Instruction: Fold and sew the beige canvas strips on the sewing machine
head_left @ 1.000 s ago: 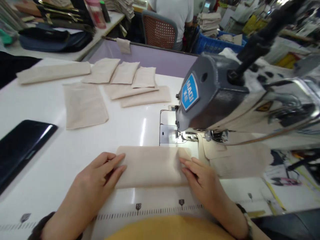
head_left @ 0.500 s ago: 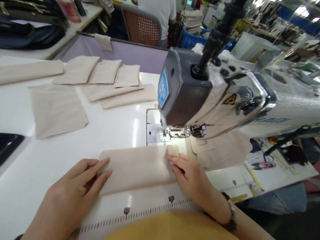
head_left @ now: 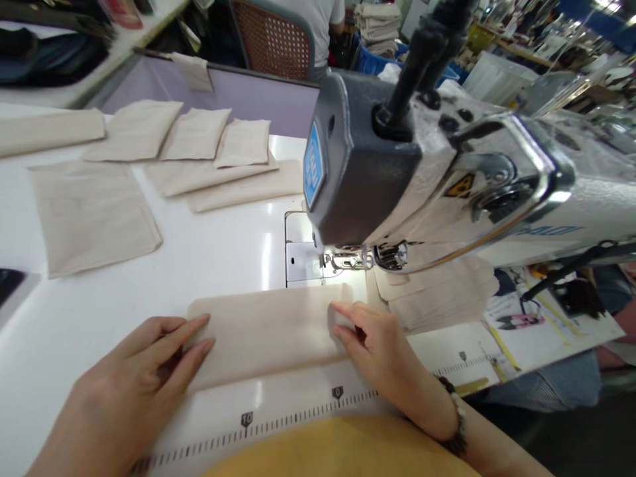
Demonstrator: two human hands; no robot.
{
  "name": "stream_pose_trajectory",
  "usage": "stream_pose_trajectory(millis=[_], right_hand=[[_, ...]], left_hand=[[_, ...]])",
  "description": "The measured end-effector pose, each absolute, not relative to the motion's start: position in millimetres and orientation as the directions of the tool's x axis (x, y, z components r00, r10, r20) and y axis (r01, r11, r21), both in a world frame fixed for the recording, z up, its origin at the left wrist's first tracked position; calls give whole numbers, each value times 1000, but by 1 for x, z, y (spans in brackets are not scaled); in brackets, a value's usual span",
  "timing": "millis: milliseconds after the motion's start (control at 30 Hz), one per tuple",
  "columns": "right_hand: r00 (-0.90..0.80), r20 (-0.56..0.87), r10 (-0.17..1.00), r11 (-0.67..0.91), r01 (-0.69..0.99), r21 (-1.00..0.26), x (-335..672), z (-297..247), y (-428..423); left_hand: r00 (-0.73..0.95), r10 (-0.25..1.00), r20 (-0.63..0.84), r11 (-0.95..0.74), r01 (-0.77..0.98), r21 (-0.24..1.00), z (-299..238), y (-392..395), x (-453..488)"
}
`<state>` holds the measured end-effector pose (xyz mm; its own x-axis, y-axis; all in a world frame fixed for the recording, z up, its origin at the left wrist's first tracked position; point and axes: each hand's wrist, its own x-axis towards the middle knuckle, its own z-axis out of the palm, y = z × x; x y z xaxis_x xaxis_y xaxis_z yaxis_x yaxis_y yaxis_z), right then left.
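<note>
A long beige fabric piece (head_left: 268, 331) lies in front of the sewing machine (head_left: 368, 159), its far edge close to the needle plate (head_left: 303, 262). At its left end, my left hand (head_left: 134, 377) grips the edge between thumb and fingers. My right hand (head_left: 380, 344) pinches the right end, thumb and index finger nearly together on the cloth. The presser foot (head_left: 325, 260) sits just beyond the fabric, apart from it. Part of the right end is hidden behind my right hand.
Folded beige pieces (head_left: 129, 129) and a square piece (head_left: 97, 215) lie at the left. More cut panels (head_left: 442, 291) are under the machine arm. Pink-handled thread snips (head_left: 521, 321) lie at the right. A ruler strip (head_left: 293, 419) runs along the front. A person (head_left: 322, 20) sits beyond.
The raised right corner of the fabric now lies flatter, with my right fingers pinching just below it. My left hand keeps its grip. The whole view has shifted slightly.
</note>
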<state>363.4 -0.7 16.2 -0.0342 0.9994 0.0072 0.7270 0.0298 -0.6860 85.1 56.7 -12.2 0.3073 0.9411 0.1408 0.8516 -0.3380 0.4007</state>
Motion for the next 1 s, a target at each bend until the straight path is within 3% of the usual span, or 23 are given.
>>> stream_pose_trajectory(millis=[333,533,667,767,867,1000], right_hand=[[26,-20,999,-33,852,-523,361,16,-2],[5,-14,1000,-9,954,-300,361,22,-3],[-80,63,995,87,988,-126,359,26,1],[-275,153,949,295,947,-128,358,24,4],[-494,131,860,511,838,-193,358,19,6],[-501,75,862,504,834,-223,355,10,3]], left_hand=[[323,936,139,-352,861,367,-10,57,85],[371,923,99,-383,870,310,-5,60,85],[501,858,115,-513,824,239,0,64,86],[683,718,134,-692,680,241,4,67,88],[806,584,95,-782,528,330,6,68,94],[769,616,172,-780,565,269,7,61,112]])
